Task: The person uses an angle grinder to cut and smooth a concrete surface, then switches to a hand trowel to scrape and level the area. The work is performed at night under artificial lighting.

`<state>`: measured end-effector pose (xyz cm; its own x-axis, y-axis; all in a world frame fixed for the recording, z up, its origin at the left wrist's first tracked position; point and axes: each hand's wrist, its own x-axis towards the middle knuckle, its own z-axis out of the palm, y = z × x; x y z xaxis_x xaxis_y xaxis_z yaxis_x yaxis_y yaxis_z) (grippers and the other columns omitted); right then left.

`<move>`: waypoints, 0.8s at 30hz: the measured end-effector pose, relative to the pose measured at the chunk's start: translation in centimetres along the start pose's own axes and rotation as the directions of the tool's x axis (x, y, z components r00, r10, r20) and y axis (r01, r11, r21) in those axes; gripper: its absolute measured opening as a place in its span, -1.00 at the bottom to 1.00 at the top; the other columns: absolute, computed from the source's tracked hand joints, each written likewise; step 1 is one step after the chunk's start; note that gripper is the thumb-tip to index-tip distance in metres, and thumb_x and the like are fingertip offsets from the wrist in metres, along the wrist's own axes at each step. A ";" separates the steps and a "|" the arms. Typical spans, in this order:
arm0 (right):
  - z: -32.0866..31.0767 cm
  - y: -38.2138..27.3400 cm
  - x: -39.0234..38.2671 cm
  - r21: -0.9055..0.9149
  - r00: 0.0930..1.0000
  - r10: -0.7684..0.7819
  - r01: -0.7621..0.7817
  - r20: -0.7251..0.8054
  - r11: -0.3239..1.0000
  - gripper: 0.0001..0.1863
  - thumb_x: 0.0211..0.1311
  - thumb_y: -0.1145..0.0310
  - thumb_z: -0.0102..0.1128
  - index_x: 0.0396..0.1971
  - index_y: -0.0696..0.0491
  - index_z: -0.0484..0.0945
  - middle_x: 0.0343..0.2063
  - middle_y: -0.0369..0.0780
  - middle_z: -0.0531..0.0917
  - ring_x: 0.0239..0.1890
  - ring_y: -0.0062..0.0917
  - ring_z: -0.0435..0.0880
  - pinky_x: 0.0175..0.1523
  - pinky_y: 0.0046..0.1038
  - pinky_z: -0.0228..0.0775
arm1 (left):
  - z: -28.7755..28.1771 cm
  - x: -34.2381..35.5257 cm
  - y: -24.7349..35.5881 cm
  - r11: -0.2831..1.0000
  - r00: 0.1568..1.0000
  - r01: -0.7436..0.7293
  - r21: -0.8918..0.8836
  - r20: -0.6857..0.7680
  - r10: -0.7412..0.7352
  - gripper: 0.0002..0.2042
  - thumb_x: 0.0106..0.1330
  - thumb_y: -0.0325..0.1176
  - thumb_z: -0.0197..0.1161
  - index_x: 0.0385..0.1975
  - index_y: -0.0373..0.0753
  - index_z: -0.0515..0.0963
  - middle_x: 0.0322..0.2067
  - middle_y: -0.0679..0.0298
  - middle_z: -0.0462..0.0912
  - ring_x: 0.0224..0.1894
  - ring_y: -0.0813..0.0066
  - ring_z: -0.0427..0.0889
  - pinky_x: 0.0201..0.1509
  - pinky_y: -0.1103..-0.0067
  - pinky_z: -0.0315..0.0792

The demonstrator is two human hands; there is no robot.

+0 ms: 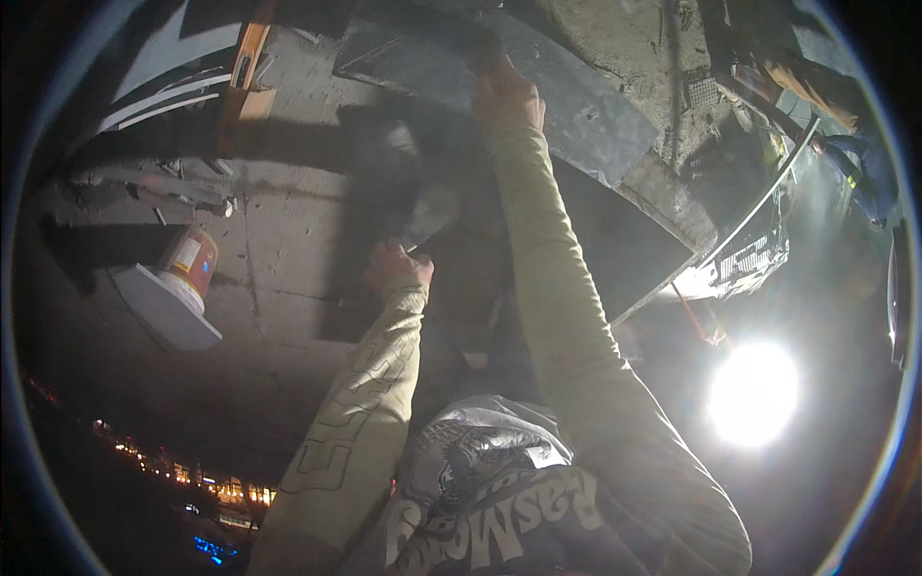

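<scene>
My right hand (509, 98) reaches far forward over a grey, scuffed flat panel (586, 110), its fingers curled at a dark patch near the upper edge; what they grip is hidden. My left hand (400, 267) is lower and left of it, fingers closed at the edge of a dark flat piece (427, 216), partly in shadow; I cannot make out exactly what it holds. Both forearms are in pale long sleeves.
An orange level (248, 53) and pale strips lie upper left. A red-brown bucket (192, 257) with a white board (154, 300) is at left. A person's dark-blue limb with reflective bands (855, 178) is far right, above a glaring lamp (754, 394).
</scene>
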<state>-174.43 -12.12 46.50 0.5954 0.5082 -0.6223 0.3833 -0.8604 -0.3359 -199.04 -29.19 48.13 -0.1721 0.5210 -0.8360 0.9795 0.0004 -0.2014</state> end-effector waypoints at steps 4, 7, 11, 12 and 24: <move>-0.9 -1.6 2.7 0.043 0.991 -0.131 0.130 0.015 0.991 -0.54 0.39 0.19 0.06 0.26 -0.12 0.45 -0.06 0.09 0.71 0.02 0.03 0.71 0.24 0.03 0.50 | 0.5 -0.2 -0.1 0.997 0.999 -0.024 -0.070 -0.033 0.021 -0.57 0.15 -0.07 0.37 0.01 -0.05 0.57 0.07 0.27 0.54 0.21 0.26 0.53 0.19 0.16 0.43; -1.6 -3.1 0.6 -0.013 0.997 -0.064 0.065 0.037 0.998 -0.51 0.38 0.10 0.03 0.28 -0.14 0.47 0.00 0.05 0.70 0.07 0.02 0.68 0.24 0.01 0.50 | 2.7 -0.4 -0.8 0.998 0.991 -0.050 -0.048 -0.128 0.044 -0.53 0.16 -0.07 0.37 0.07 -0.07 0.55 0.14 0.25 0.52 0.27 0.24 0.49 0.22 0.14 0.41; -2.3 -3.5 1.6 0.051 0.988 0.052 -0.060 0.146 0.997 -0.44 0.38 -0.10 -0.01 0.26 -0.16 0.55 0.13 -0.01 0.66 0.22 0.00 0.59 0.32 -0.09 0.43 | 1.4 0.0 -0.1 0.997 0.999 0.005 -0.079 0.048 -0.001 -0.47 0.16 -0.06 0.37 0.15 -0.06 0.54 0.23 0.21 0.48 0.34 0.25 0.43 0.29 0.14 0.36; -3.1 -4.7 2.2 0.089 0.978 0.095 -0.113 0.188 0.990 -0.44 0.38 -0.12 -0.01 0.24 -0.15 0.57 0.13 0.01 0.66 0.24 0.00 0.57 0.33 -0.11 0.42 | 1.7 0.0 -0.1 0.996 0.999 -0.002 -0.084 0.036 0.005 -0.47 0.15 -0.07 0.37 0.15 -0.06 0.54 0.21 0.21 0.49 0.33 0.25 0.44 0.28 0.14 0.37; -0.9 -3.7 4.7 0.004 0.993 0.055 -0.056 0.109 0.998 -0.39 0.40 -0.20 -0.06 0.30 -0.21 0.55 0.21 -0.01 0.61 0.33 -0.05 0.50 0.41 -0.13 0.33 | 1.2 -0.5 0.5 0.993 1.000 0.004 -0.114 0.027 -0.001 -0.50 0.16 -0.09 0.33 0.13 -0.07 0.58 0.16 0.17 0.54 0.29 0.17 0.49 0.30 0.11 0.35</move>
<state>-172.43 -6.51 45.46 0.5354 0.4528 -0.7130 0.3463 -0.8876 -0.3037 -198.60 -30.51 47.84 -0.1754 0.4974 -0.8496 0.9844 0.0995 -0.1449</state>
